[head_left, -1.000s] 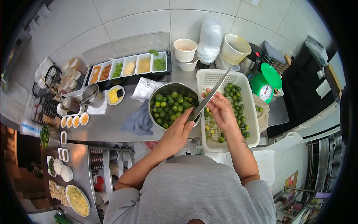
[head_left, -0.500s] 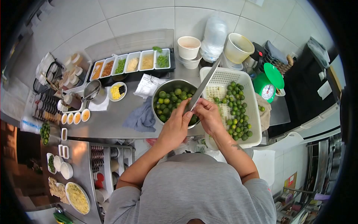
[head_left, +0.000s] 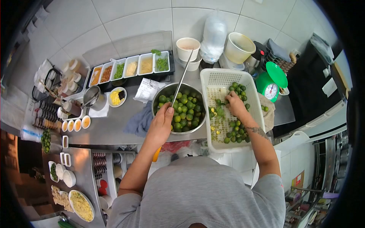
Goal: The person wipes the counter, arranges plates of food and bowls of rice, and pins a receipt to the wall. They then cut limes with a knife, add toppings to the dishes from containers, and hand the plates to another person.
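My left hand (head_left: pixel 162 122) is wrapped round a knife (head_left: pixel 181 79), its long blade pointing up and away over a steel pot. An orange-yellow handle shows below the hand. Green limes (head_left: pixel 186 110) fill much of the steel pot (head_left: pixel 203 122), close to that hand's right side. My right hand (head_left: pixel 236 104) reaches into a white perforated basket (head_left: pixel 208 85), fingers curled down among more small limes (head_left: pixel 236 133). What those fingers hold, if anything, is hidden. Stem bits and small yellowish cut pieces (head_left: pixel 215 131) lie on the basket floor.
A blue cloth (head_left: pixel 137 121) and a paper receipt (head_left: pixel 147 90) lie left of the pot. Behind stand a row of white trays with toppings (head_left: pixel 131 67), tubs (head_left: pixel 188 45) and a wrapped stack (head_left: pixel 213 36). A green scale (head_left: pixel 270 91) stands right of the basket.
My hands have parted: the right went from the knife over the pot into the basket, and the left drew back left with the knife. The basket limes have shifted, baring more floor.
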Available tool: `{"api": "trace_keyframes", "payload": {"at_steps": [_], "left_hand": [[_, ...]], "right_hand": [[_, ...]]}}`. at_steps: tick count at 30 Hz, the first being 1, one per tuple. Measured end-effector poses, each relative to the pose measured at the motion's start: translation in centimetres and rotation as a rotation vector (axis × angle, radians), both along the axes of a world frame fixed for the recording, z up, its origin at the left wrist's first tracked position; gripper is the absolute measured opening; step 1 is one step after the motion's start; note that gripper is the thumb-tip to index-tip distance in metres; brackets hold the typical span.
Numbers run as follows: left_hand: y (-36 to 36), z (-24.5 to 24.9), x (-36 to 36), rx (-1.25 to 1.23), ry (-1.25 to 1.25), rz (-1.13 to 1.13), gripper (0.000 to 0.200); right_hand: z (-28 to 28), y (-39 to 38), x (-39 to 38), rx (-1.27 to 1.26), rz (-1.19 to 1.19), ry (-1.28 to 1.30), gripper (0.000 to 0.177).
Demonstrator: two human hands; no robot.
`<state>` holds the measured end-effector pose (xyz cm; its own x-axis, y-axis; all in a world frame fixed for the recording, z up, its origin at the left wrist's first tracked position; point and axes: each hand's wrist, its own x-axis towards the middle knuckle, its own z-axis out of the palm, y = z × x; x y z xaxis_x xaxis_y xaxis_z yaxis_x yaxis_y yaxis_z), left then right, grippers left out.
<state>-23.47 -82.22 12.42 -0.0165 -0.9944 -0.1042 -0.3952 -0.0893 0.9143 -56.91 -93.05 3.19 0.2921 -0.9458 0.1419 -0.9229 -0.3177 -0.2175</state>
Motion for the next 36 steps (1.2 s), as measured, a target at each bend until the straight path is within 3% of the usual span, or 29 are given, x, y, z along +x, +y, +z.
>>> {"api": "trace_keyframes", "payload": {"at_steps": [3,6,9,13,14,20,23,26,29,33,36], "left_hand": [[0.0,-0.2,-0.2,-0.015,0.012,-0.035,0.055],[0.3,-0.1,-1.2,-0.028,0.082,-0.142,0.055],[0.8,0.1,-3.0,-0.058,0.06,-0.246,0.053],[1.0,0.6,-5.3,-0.256,-0.1,-0.335,0.054],[1.3,1.0,-5.5,-0.095,-0.027,-0.372,0.054],[1.8,1.1,-6.3,-0.028,-0.209,-0.38,0.053],[2.2,1.5,-6.6,-0.089,-0.22,-0.34,0.052],[2.0,2.7,-6.8,0.015,-0.236,-0.307,0.05],[1.6,1.0,-6.7,-0.138,-0.155,-0.203,0.048],[1.4,0.9,-5.7,-0.075,-0.033,-0.236,0.048],[1.9,0.7,-5.0,-0.039,0.054,-0.258,0.052]], "right_hand": [[0.5,0.2,-0.1,0.207,-0.087,-0.394,0.035],[3.1,1.8,1.1,0.6,-0.132,-1.35,0.034],[5.1,3.9,2.8,0.542,-0.002,-1.54,0.033],[6.4,5.4,4.4,0.509,-0.002,-1.575,0.032],[6.1,5.5,4.7,0.481,0.013,-1.588,0.03],[7.4,6.5,6.2,0.387,-0.036,-1.445,0.025],[7.9,7.1,7.4,0.419,-0.007,-1.383,0.025],[8.1,8.2,9.7,0.473,0.046,-1.353,0.021],[6.3,8.5,10.5,0.477,0.116,-1.33,0.017],[7.3,8.6,10.7,0.572,0.133,-1.334,0.018],[8.4,8.6,10.1,0.504,0.122,-1.199,0.022]]}}
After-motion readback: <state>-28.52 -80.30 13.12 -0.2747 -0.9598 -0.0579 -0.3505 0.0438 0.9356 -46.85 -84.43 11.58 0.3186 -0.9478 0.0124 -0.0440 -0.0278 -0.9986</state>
